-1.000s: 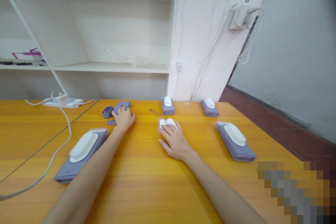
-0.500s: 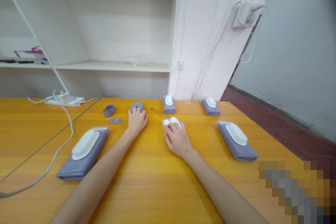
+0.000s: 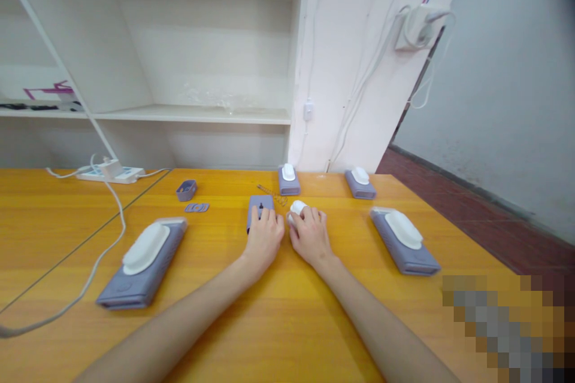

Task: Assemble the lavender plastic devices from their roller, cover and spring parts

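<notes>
My left hand is closed around a purple-grey flat box with a small dark mark on its face, near the middle of the table. Beside it, my right hand grips a rounded white piece, whose lower part is hidden under my fingers. Just behind the two hands lies a thin chain. To the left are a small purple open holder and a flat purple plate with cut-outs.
Purple boxes topped with white rounded pieces stand at front left, back centre, back right and right. A power strip and a white cable lie on the left. White shelving rises behind.
My left hand has brought the purple-grey box rightward and nearer, close to my right hand. My right hand has shifted slightly, its fingers covering more of the white piece.
</notes>
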Available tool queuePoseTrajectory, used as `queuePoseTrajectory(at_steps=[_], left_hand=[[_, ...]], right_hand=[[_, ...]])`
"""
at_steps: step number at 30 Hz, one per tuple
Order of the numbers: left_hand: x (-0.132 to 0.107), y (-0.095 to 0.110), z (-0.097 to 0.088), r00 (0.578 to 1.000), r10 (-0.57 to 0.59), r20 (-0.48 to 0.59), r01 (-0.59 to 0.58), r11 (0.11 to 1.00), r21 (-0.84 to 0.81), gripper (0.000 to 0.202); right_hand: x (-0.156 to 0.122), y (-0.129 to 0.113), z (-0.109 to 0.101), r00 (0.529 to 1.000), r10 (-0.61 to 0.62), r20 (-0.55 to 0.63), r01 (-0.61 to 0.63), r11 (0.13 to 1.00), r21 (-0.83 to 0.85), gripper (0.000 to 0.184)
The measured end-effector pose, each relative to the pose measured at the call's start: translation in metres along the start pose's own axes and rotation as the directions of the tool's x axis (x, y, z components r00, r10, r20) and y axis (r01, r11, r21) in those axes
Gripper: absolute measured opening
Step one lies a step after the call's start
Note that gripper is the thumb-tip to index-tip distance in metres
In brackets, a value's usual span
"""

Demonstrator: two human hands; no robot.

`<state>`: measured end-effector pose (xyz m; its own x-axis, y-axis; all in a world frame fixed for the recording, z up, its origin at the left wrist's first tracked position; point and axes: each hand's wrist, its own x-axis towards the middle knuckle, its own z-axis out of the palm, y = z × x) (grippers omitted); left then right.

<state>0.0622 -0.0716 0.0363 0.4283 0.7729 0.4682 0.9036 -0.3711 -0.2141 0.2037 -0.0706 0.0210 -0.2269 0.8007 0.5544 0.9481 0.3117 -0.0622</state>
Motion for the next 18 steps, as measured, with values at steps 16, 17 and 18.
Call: queuePoseTrajectory(at_steps=[16, 17, 18], left_hand=[[-0.007, 0.010, -0.020, 0.994, 0.034, 0.105, -0.019, 0.989, -0.146, 0.031], [-0.007, 0.008, -0.020, 0.992, 0.035, 0.118, -0.018, 0.989, -0.145, 0.033], [-0.007, 0.005, -0.020, 0.991, 0.033, 0.130, -0.014, 0.990, -0.141, 0.035]], right_hand=[[0.000, 0.014, 0.014, 0.975, 0.202, -0.094, -0.202, 0.979, 0.016, 0.027], [0.000, 0.014, 0.014, 0.972, 0.216, -0.095, -0.216, 0.976, 0.011, 0.028], [0.000, 0.015, 0.014, 0.969, 0.227, -0.095, -0.228, 0.974, 0.007, 0.029]])
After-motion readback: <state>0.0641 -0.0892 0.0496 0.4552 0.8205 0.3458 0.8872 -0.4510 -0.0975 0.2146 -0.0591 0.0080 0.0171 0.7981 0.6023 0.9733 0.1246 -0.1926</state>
